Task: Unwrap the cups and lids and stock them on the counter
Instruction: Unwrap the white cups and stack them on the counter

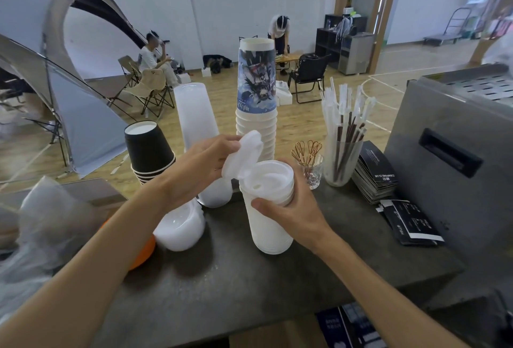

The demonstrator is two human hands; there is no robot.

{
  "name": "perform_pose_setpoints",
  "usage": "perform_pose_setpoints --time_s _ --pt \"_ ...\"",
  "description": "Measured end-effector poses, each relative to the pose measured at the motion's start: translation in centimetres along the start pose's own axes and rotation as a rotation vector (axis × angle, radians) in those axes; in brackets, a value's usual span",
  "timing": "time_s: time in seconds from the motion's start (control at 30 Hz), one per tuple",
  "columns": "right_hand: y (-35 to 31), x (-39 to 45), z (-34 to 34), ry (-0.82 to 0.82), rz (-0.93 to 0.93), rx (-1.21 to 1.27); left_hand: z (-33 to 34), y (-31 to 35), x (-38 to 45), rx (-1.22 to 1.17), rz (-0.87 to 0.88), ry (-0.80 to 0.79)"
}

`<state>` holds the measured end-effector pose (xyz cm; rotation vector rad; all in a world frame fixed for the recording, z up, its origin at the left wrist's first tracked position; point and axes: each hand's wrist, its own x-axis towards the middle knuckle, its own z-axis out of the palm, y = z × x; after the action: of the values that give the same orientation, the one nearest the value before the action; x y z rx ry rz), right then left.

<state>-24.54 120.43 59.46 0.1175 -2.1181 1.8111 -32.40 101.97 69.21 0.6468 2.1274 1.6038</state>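
Observation:
A tall stack of white lids (268, 208) stands on the dark counter (249, 286). My right hand (291, 208) grips the stack near its top. My left hand (205, 167) pinches a single white lid (244, 154), held tilted above the stack's left rim. Behind stand a stack of frosted clear cups (197, 131), a stack of printed white paper cups (256, 92) and a stack of black paper cups (148, 150), all upside down. Another short stack of white lids (180, 229) lies under my left forearm.
Crumpled clear plastic wrap (47, 225) and something orange (143, 253) lie at the left. At the right are a glass of wrapped straws (344, 142), a small glass of gold clips (311, 164), black cup sleeves (374, 172), black packets (410, 222) and a steel machine (455, 153).

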Motion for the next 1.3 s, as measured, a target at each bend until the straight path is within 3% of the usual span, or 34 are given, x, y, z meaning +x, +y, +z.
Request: perform_pose_setpoints --time_s 0.2,0.43,0.63,1.13,1.3 --pt "-0.1 0.1 0.0 -0.011 0.006 0.015 0.1 0.6 0.0 0.087 -0.007 -0.024" --pt "-0.2 0.2 0.3 -0.017 0.011 0.023 3.8 3.0 -0.4 0.752 -0.025 0.181" --pt "-0.2 0.5 0.5 0.014 0.001 0.031 7.4 2.7 0.1 1.113 0.049 0.329" --pt "0.3 0.4 0.5 0.005 0.036 0.025 5.2 3.9 2.6 1.257 -0.154 0.010" --pt "0.4 0.4 0.5 -0.004 0.044 0.041 2.5 5.8 2.2 0.814 -0.101 -0.241"
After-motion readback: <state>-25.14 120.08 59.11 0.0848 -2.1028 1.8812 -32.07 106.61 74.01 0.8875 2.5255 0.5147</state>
